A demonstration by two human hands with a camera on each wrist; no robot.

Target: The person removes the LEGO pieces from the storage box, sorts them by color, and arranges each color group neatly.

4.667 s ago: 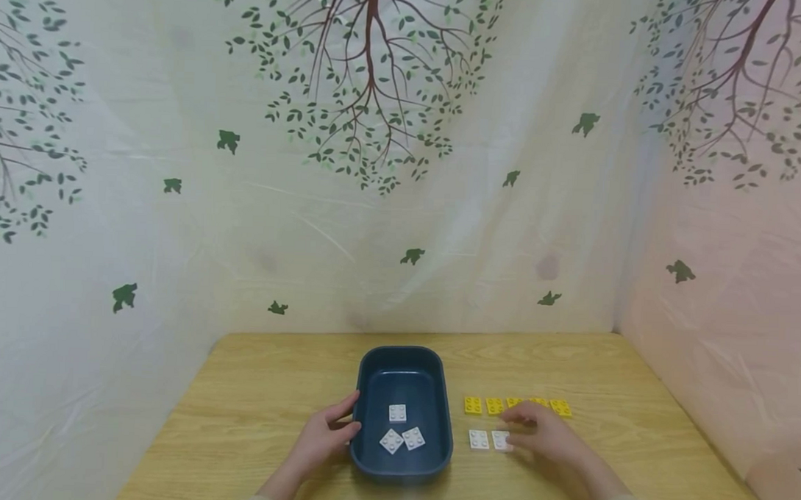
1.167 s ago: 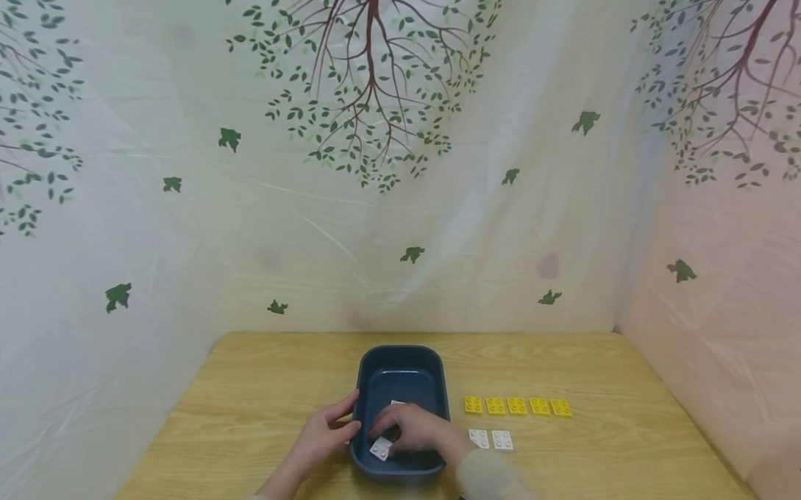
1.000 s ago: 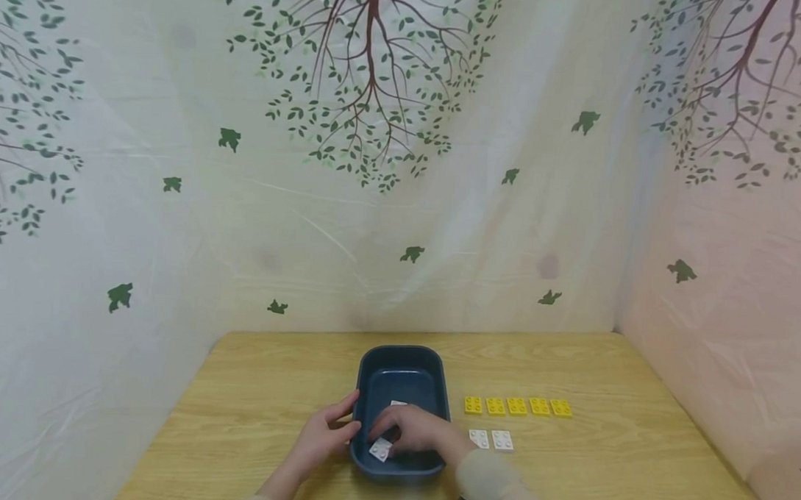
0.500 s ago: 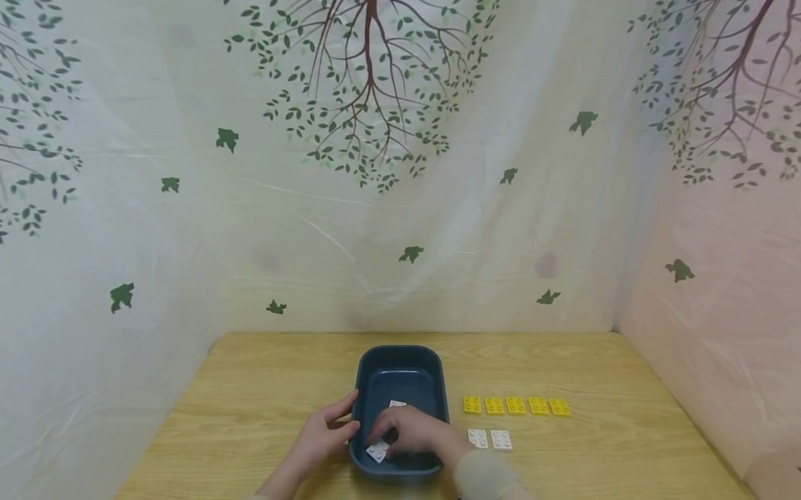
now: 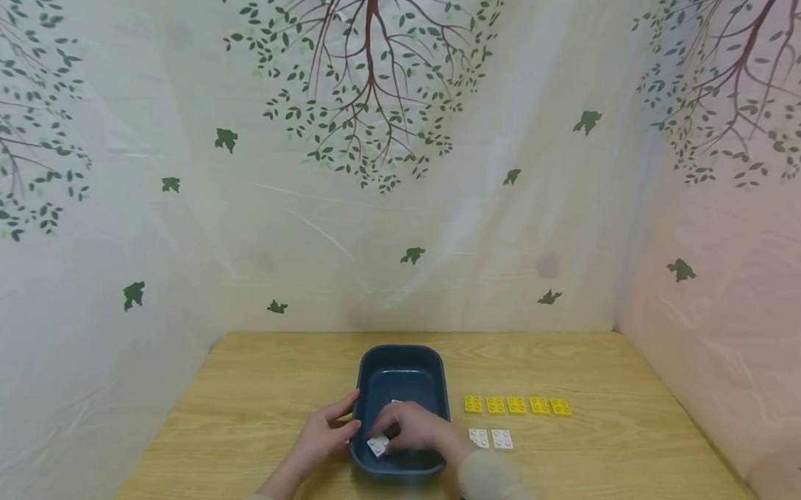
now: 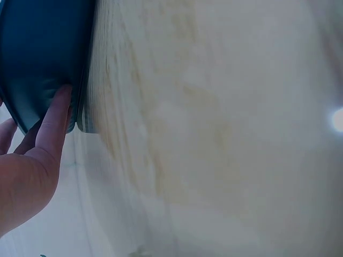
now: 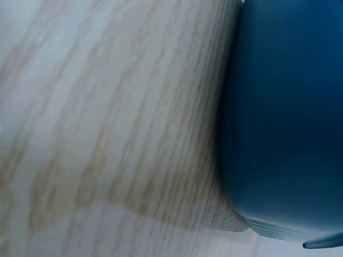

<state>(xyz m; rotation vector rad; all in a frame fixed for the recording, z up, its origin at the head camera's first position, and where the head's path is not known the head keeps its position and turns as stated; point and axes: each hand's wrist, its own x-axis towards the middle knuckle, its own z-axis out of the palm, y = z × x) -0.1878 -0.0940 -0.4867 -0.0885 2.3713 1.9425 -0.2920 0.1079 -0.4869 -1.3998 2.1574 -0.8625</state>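
Observation:
A dark blue bin sits on the wooden table. My left hand rests against its left wall; the left wrist view shows straight fingers touching the bin from outside. My right hand reaches into the bin and pinches a white plate at its fingertips. A second white plate peeks out behind that hand. The right wrist view shows only the bin's outer wall and table, no hand.
To the right of the bin lies a row of several yellow plates. Two white plates lie side by side in front of them. A leaf-patterned plastic sheet walls in the table at the back and sides.
My right hand left the white plates on the table and went into the bin. Over the last second it shifted the pinched white plate slightly left. The left hand stayed put.

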